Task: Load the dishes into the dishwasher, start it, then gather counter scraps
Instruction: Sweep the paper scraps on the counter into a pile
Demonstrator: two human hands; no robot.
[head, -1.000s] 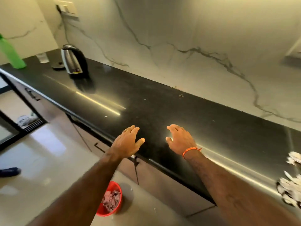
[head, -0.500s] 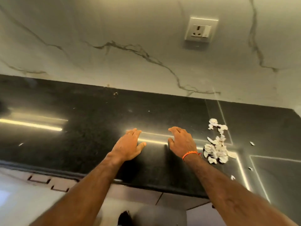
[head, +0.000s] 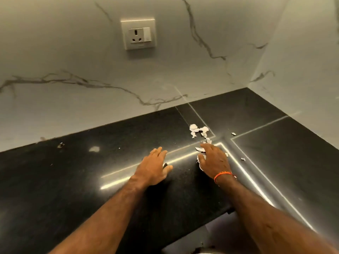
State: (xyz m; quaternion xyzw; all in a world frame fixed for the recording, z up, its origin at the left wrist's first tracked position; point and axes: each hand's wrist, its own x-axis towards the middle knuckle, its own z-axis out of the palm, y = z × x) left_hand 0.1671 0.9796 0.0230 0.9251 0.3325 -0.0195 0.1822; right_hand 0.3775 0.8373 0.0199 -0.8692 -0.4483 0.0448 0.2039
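A heap of white paper scraps (head: 199, 130) lies on the black stone counter (head: 73, 180) near its inner corner. My right hand (head: 214, 160), with an orange band at the wrist, lies palm down on the nearer part of the heap, fingers spread, and hides most of it. My left hand (head: 153, 165) rests flat on the bare counter a hand's width to the left, fingers apart, holding nothing. Two tiny scraps lie apart to the right, a far scrap (head: 233, 133) and a near scrap (head: 243, 159).
A marble backsplash with a wall socket (head: 138, 33) rises behind the counter. A second wall closes the corner at the right. Small crumbs (head: 60, 145) and a pale smudge (head: 94, 149) sit at the left. The counter's front edge runs below my forearms.
The view swung right along the counter, from the kettle end to the corner. Both hands slid right, and my right hand now covers part of the scrap heap.
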